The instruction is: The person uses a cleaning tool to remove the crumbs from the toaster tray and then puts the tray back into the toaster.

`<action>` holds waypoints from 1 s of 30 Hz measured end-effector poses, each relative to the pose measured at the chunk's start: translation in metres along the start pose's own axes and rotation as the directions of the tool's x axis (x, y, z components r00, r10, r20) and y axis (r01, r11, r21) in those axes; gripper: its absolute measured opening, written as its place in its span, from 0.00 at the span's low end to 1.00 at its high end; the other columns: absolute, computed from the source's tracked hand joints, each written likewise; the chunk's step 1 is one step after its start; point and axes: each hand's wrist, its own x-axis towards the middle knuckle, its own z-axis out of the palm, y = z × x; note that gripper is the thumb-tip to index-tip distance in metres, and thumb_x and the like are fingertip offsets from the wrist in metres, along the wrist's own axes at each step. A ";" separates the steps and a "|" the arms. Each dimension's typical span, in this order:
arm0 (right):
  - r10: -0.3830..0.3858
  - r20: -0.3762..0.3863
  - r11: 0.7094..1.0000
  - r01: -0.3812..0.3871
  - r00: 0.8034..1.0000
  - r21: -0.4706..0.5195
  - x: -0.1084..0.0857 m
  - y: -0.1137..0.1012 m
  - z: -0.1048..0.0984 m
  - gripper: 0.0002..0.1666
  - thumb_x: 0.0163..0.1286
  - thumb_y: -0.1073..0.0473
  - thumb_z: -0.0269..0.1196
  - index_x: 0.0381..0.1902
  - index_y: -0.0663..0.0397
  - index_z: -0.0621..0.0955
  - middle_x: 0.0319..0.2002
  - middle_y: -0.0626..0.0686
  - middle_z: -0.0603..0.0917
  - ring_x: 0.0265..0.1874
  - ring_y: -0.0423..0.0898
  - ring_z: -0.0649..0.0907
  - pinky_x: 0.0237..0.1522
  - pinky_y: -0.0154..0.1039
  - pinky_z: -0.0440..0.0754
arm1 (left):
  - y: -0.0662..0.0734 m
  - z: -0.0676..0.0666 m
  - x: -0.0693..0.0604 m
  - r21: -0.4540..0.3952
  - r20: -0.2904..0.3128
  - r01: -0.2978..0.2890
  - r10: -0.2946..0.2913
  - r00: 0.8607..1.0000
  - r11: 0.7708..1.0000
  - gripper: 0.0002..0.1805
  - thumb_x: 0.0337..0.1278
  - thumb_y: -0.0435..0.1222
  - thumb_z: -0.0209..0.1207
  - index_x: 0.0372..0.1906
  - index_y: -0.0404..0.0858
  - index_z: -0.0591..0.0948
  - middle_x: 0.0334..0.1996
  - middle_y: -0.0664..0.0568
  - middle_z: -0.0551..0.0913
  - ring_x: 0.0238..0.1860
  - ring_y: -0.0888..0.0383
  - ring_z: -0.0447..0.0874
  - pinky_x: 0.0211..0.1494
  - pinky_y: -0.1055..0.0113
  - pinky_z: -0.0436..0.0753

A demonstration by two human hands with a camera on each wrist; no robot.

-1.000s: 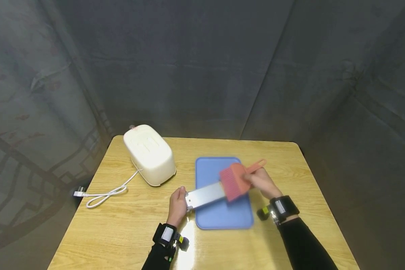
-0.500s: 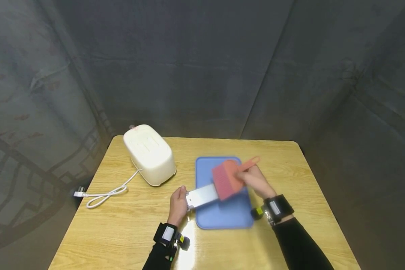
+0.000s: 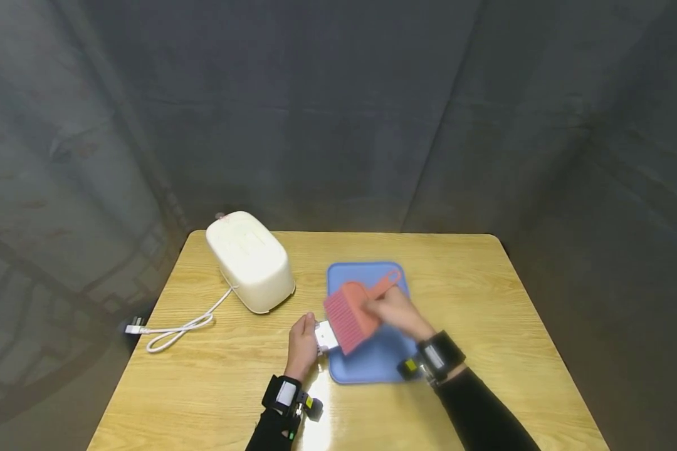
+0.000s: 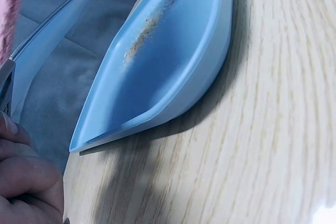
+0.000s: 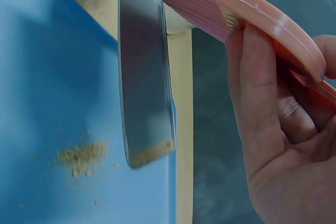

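On the surface sits a blue tray; above it, the right hand, angled leftward, grips a pink brush over a metal tray, whose end the left hand holds. Crumbs lie in the blue tray.

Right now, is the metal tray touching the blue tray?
Apart: the left wrist view shows dark curtain between the metal tray and the blue tray.

On the pale wooden table, the blue rectangular tray holding brown crumbs lies right of the rounded cream appliance.
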 end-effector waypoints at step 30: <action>0.054 -0.086 0.998 -0.055 0.995 -0.008 -0.003 0.027 -0.035 0.08 0.67 0.67 0.64 0.34 0.59 0.73 0.42 0.58 0.82 0.36 0.50 0.82 0.41 0.42 0.81 | -0.006 0.002 -0.003 -0.024 -0.022 -0.020 0.020 1.000 0.999 0.23 0.83 0.41 0.43 0.29 0.34 0.76 0.23 0.52 0.72 0.27 0.57 0.71 0.35 0.65 0.72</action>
